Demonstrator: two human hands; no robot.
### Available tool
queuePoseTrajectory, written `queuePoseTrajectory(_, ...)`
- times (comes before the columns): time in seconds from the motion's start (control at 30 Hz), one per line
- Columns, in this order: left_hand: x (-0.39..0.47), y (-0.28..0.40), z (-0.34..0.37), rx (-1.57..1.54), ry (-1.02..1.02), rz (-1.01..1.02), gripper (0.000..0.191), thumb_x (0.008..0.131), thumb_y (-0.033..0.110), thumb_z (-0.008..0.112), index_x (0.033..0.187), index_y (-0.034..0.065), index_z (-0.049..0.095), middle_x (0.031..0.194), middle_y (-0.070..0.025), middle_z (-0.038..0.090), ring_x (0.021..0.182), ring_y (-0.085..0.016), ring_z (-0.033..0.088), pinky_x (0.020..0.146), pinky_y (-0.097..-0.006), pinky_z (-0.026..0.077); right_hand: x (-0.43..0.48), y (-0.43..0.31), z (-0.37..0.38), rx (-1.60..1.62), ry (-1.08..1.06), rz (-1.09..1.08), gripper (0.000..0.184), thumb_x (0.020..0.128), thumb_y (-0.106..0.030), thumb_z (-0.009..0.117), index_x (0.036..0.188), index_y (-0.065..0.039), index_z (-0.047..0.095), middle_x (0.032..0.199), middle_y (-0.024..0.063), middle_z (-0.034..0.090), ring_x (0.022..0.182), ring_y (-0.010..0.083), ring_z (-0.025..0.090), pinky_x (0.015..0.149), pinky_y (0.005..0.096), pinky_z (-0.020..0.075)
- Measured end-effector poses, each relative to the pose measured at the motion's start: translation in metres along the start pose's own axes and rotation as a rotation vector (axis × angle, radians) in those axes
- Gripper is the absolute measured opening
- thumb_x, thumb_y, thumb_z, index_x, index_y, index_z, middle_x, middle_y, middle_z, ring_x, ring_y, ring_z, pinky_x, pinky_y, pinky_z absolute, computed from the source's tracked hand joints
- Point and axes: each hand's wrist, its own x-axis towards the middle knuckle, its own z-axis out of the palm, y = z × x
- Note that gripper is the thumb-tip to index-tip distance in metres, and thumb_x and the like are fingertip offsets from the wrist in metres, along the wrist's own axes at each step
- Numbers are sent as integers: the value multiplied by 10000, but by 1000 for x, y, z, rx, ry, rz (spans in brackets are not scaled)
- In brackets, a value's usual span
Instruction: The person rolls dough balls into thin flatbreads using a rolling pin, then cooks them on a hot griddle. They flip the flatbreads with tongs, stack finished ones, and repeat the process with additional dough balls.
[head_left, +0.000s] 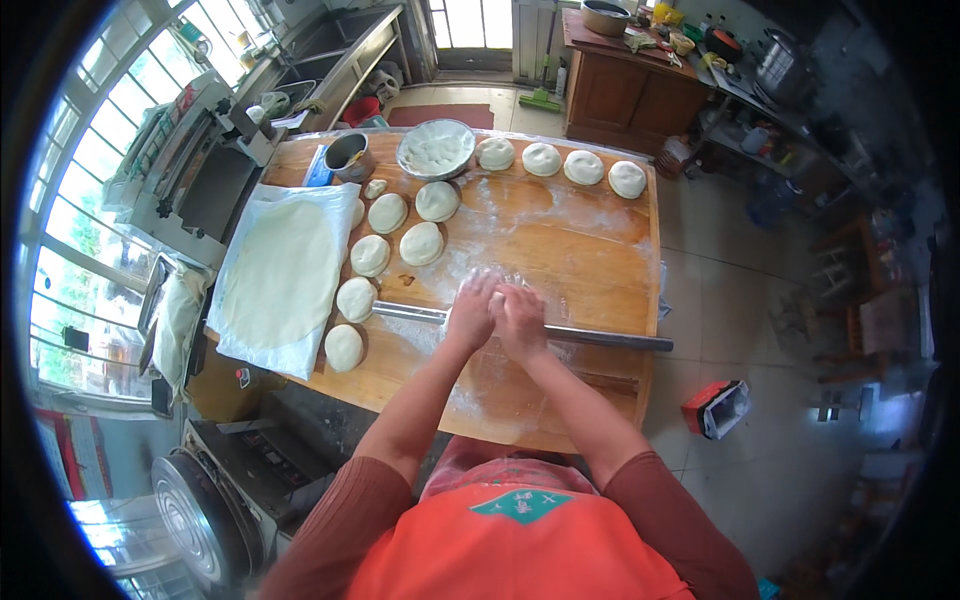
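Note:
My left hand and my right hand are close together over the middle of a long metal rolling pin. Their fingers reach past the pin onto the floured wooden board. A bit of white shows beside the left wrist; whether it is dough or flour is unclear. What lies under the palms is hidden. Several round dough pieces stand left of the hands, and one touches or nearly touches the pin's left end. A wide rolled-out dough sheet lies on plastic film at the far left.
At the board's back are a floury metal bowl, a metal canister and a row of dough rounds. The pin's right end overhangs the board's edge. A dough-rolling machine stands left; a red bin is on the floor right.

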Motion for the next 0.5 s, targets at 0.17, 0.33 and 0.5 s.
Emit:
queuePoseTrajectory(0.17,-96,30,-19,-9,-241,35,554,958,192,480,1471,-18,477,1542,-243,466,1455,-395,410,1232,-510,277,-71,-26,-16,-60,-265,-36,599,1006,-478,547,1405,-31,558,1433,186,577,1363,346,504,1196,510,304)
queuePoseTrajectory(0.33,-137,63,-21,-101,-181,-92,591,1025,295,420,1531,-10,415,1569,-241,441,1461,-409,404,1246,-529,234,-113,-42,-40,-177,-289,-22,693,1016,-563,480,1494,-61,493,1565,163,462,1484,333,381,1247,546,196)
queuePoseTrajectory(0.5,-23,12,13,84,94,44,542,1000,326,456,1414,-9,555,1526,-216,509,1401,-405,479,1210,-545,291,-16,16,4,-432,-94,37,693,1035,-580,405,1491,-68,504,1584,143,453,1504,357,343,1229,649,137)
